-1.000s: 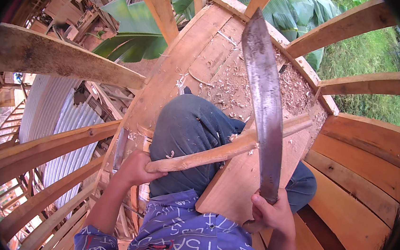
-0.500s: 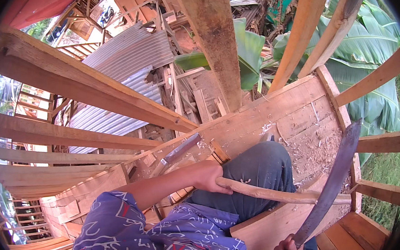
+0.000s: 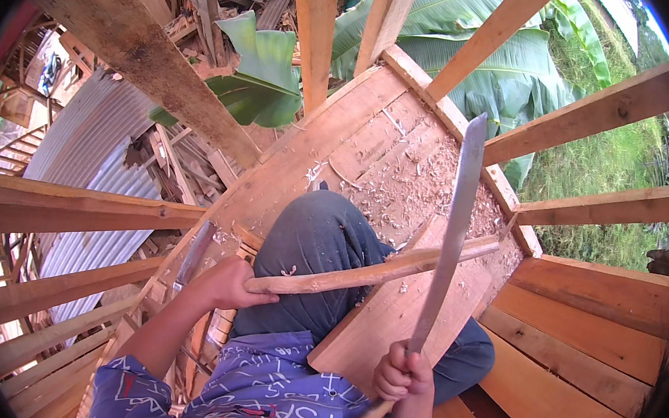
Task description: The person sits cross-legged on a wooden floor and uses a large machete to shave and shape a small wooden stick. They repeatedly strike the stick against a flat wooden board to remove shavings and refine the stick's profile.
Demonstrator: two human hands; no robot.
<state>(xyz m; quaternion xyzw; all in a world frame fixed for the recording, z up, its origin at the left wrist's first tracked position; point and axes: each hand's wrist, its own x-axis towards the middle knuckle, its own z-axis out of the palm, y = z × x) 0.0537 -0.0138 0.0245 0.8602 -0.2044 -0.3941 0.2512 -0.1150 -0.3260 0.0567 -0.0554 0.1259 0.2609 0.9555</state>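
Wooden stick (image 3: 372,272) lies nearly level across the middle of the frame, running from my left hand (image 3: 226,284) at centre-left out to the right, where its thin end reaches the edge of the plank floor. My left hand is wrapped tight around the thick end of it, fingers curled under and thumb on top. The stick crosses above my knee in dark trousers (image 3: 318,250) and rests over a pale board (image 3: 395,315) that slopes from lower centre up toward the right.

My right hand (image 3: 401,374), at lower centre, is clenched around the wooden handle of a long machete (image 3: 452,230). The blade rises steeply up and to the right, its squared tip near the upper right of the planked area. It crosses the stick right of centre; whether the edge touches the wood there, I cannot tell.

Under and beyond the stick, the plank floor (image 3: 377,145) is strewn with pale wood chips (image 3: 420,185), thickest to the right of my knee. My blue patterned shirt (image 3: 256,399) fills the lower left.

Further out, bare timber beams (image 3: 71,204) fan around the frame on the left, top and right. Corrugated metal sheets (image 3: 83,151) lie in the upper left, broad green banana leaves (image 3: 431,41) spread across the top, and grass (image 3: 609,161) shows on the right. Reddish-brown planks (image 3: 600,329) fill the lower right.
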